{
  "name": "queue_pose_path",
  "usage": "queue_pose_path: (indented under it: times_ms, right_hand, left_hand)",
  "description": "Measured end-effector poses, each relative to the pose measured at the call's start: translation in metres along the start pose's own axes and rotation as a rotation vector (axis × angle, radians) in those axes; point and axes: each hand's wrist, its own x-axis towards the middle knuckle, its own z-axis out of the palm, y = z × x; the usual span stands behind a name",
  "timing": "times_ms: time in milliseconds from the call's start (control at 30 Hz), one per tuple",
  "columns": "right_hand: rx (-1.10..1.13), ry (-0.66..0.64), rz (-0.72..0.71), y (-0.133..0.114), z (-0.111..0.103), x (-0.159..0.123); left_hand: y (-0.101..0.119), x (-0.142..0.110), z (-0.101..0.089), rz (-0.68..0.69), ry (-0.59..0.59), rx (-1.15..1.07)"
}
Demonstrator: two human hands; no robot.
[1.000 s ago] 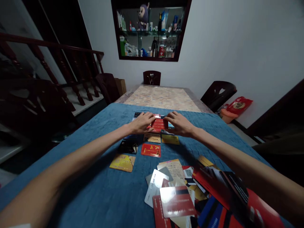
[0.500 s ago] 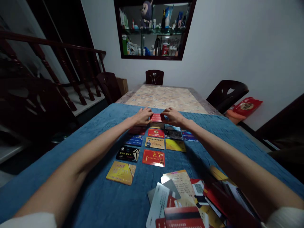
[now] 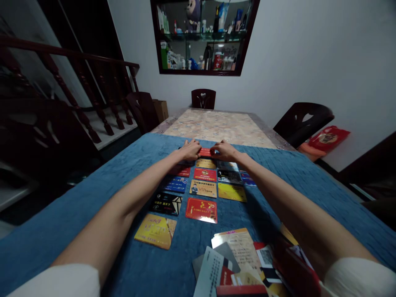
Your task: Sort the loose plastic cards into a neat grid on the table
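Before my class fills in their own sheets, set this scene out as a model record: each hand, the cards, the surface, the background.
Left hand: the left hand is at the left end of a red card
Right hand: the right hand is at that card's right end
Grip: too small to tell
Laid-out cards: in columns, with a gold card nearest on the left
Loose cards: an overlapping pile, near right
Surface: blue cloth over the table's near part
Background: wall cabinet, chairs
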Motion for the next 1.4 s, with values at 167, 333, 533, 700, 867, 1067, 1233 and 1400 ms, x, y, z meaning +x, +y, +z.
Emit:
queue_pose_path:
  times_ms: [167, 333, 533, 700, 867, 1067, 1233, 1400]
  right_hand:
    - [-0.01, -0.037, 0.03, 0.001, 0.003, 0.001]
    - [-0.024, -0.061, 0.046, -0.001, 0.004, 0.002]
    - [-0.028, -0.086, 0.049, -0.003, 0.003, 0.0]
    - [-0.028, -0.104, 0.069, -0.004, 0.002, -0.001]
    - [-0.017, -0.111, 0.085, -0.005, 0.002, -0.001]
    - [-0.006, -0.116, 0.097, -0.008, 0.001, 0.0]
    - [-0.001, -0.109, 0.107, -0.01, 0.001, 0.001]
    - [0.003, -0.093, 0.121, -0.01, 0.001, 0.0]
  left_hand:
    - [0.0, 0.005, 0.006, -0.008, -0.017, -0.008]
    - [-0.002, 0.007, 0.009, -0.018, -0.033, -0.015]
    - [-0.004, 0.01, 0.012, -0.015, -0.037, -0.028]
    - [-0.004, 0.01, 0.01, -0.006, -0.05, -0.044]
    - [-0.003, 0.011, 0.01, -0.014, -0.066, -0.054]
    - [-0.006, 0.015, 0.009, -0.039, -0.084, -0.059]
    - [-0.005, 0.016, 0.009, -0.057, -0.088, -0.055]
    - [0.0, 0.015, 0.008, -0.054, -0.077, -0.038]
